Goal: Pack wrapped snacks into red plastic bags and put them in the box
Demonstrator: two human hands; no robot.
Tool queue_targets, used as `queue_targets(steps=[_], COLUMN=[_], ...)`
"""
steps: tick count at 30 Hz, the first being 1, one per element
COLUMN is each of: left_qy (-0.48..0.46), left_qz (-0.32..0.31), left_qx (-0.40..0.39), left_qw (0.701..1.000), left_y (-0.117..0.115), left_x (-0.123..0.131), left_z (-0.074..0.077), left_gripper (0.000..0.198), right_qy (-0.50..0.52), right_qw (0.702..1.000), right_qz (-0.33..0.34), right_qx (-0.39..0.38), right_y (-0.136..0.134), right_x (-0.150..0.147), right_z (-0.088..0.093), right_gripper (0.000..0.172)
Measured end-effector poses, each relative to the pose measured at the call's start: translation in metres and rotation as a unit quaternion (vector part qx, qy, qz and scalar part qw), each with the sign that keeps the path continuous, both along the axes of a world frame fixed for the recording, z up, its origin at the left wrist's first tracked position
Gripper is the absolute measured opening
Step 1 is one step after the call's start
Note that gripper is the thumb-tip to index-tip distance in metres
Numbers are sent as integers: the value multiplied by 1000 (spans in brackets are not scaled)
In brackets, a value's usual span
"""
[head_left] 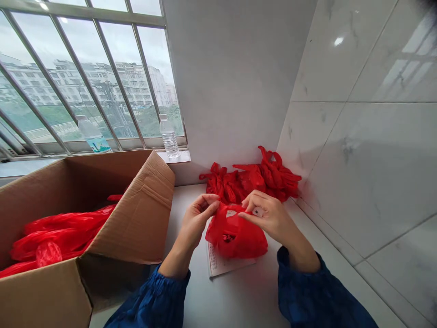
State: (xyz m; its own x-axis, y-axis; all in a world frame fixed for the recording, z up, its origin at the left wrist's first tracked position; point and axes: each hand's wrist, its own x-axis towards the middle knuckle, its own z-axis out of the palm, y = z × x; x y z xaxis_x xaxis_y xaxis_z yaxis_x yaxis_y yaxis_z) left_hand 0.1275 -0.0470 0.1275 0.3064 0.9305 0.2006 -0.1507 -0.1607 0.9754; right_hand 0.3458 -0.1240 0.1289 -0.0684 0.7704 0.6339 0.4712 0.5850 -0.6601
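Observation:
A red plastic bag [235, 237] rests in front of me, partly on a printed sheet [218, 266]. Something dark shows through the bag's opening, too small to make out. My left hand [200, 218] pinches the bag's upper left edge between thumb and fingers. On the upper right edge, my right hand [268, 214] has a similar pinch, and the top of the bag is stretched between both hands. Just behind, against the wall, lie several bunched red plastic bags [266, 177].
An open cardboard box [143, 218] with red plastic bags [64, 232] inside stands at the left. Two clear bottles, one with a blue label [94, 136] and one plain [169, 139], are on the sill by the barred window. A marbled tile wall [368, 168] borders the right.

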Motion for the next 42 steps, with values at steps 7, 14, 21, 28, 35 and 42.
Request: queue_targets(steps=[7,14,21,28,35,42], left_qy=[-63,-89,76,255,336,454], left_qz=[153,150,119,-22,49,35], left_qx=[65,78,73,188,252,294], left_qw=[984,982,987,948,906,840], left_y=[30,15,7,-7,19,19], left_x=[-9,-4,-10,7,11,15], left_z=[-16,-3,-39,-61,-60,-92], left_gripper=[40,36,57,57,25,26], right_qy=[-2,44,-45,-97,53,-62], right_qw=[985,978,966,972,993,994], right_qz=[-25,-7,-52,58,4,-9], right_qx=[-170,-201,-248,-206,-109,-93], right_y=[-22,-8,25,31,35,45], right_x=[52,35,53,33,31,-9], right_z=[-4,-3,-53,-90,-88,-135], right_gripper=[29,19,60,88,30,86])
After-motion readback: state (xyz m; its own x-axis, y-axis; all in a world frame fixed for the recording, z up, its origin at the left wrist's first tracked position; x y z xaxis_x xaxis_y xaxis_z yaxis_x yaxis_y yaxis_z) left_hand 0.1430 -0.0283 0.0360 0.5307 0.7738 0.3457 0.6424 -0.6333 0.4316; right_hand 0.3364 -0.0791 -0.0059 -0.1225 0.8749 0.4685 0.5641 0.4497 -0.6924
